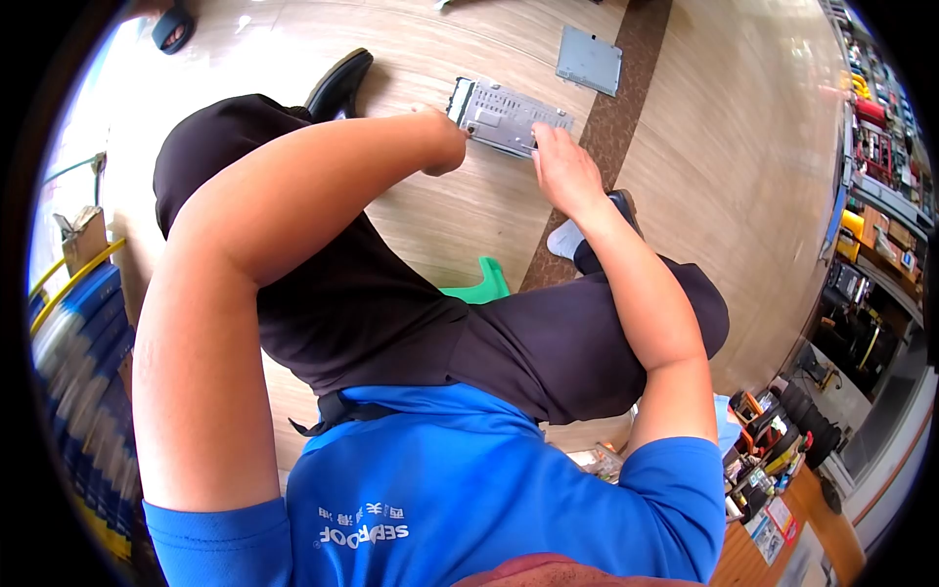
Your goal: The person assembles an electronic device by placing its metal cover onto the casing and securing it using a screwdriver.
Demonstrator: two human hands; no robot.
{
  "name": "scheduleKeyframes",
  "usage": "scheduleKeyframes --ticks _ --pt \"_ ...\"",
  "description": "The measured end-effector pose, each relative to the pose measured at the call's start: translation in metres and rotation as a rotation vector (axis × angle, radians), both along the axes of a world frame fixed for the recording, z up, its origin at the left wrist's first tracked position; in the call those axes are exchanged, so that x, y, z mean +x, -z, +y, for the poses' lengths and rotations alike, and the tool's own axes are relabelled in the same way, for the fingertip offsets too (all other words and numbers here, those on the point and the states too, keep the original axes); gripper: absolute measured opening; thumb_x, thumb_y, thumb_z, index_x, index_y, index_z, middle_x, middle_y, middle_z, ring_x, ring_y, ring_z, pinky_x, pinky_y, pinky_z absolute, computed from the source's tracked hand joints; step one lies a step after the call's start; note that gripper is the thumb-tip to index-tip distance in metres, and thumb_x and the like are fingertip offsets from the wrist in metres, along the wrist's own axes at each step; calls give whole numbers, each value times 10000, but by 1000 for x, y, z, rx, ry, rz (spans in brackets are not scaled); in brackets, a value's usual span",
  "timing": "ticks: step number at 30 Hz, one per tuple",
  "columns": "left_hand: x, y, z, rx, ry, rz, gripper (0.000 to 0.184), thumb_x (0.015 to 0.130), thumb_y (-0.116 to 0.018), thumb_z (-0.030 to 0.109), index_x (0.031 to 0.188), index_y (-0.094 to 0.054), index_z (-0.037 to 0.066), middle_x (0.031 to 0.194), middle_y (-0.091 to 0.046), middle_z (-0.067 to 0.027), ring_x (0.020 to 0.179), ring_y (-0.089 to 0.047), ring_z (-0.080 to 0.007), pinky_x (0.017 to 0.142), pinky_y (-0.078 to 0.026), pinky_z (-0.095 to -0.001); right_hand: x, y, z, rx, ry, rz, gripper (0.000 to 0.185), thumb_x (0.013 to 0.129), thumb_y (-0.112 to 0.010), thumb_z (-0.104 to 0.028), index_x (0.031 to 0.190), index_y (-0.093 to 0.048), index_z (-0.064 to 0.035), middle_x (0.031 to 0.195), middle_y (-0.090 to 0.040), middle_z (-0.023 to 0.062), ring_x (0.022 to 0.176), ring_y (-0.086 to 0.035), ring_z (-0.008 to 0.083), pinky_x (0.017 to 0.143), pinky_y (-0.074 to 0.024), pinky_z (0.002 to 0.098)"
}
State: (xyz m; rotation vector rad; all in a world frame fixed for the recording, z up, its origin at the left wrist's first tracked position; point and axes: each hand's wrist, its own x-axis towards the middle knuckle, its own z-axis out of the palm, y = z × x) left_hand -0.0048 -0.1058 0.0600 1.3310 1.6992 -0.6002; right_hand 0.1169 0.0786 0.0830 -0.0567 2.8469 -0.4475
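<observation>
A flat silvery metal housing (504,110) with rows of slots and holes lies across the space between my two hands, over the floor. At its left end, my left hand (445,145) is closed against the corner, with most of its fingers hidden behind the wrist. My right hand (567,168) holds the near right edge, fingertips over the top and thumb at the side. I cannot tell whether the housing rests on the floor or is slightly lifted. Beyond it to the right lies a thin grey metal panel (589,61), touched by neither hand.
I sit low on a green stool (481,284), knees apart on a tiled floor (430,215) with a dark brown strip. Shelves of goods (885,196) line the right. Blue-and-yellow stacked items (83,323) stand at left. Another person's sandalled foot (174,29) is at upper left.
</observation>
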Motion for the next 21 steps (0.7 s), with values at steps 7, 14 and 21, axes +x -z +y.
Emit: scheduleKeyframes --ticks 7,14,21 --pt "0 -5 -2 19 1 -5 493 889 -593 59 1381 -579 73 1660 -232 -30 1288 -566 -322 975 -486 -511 2 8 2 -60 -61 101 394 894 -562 -70 1277 -467 -59 1053 -586 230 944 -646 434 813 -533 523" --pt "0 -8 -1 18 3 1 491 895 -590 70 1385 -576 79 1660 -233 -21 1285 -570 -318 970 -489 -511 -1 3 0 29 17 -44 440 881 -554 -42 1311 -460 -61 1104 -564 235 963 -646 433 826 -534 520" --pt "0 -1 -2 22 -11 -3 489 899 -590 83 1387 -574 83 1657 -240 -25 1286 -569 -319 977 -481 -529 1 6 1 -13 -37 21 410 890 -545 -57 1292 -465 -58 1102 -601 235 974 -649 435 822 -538 521"
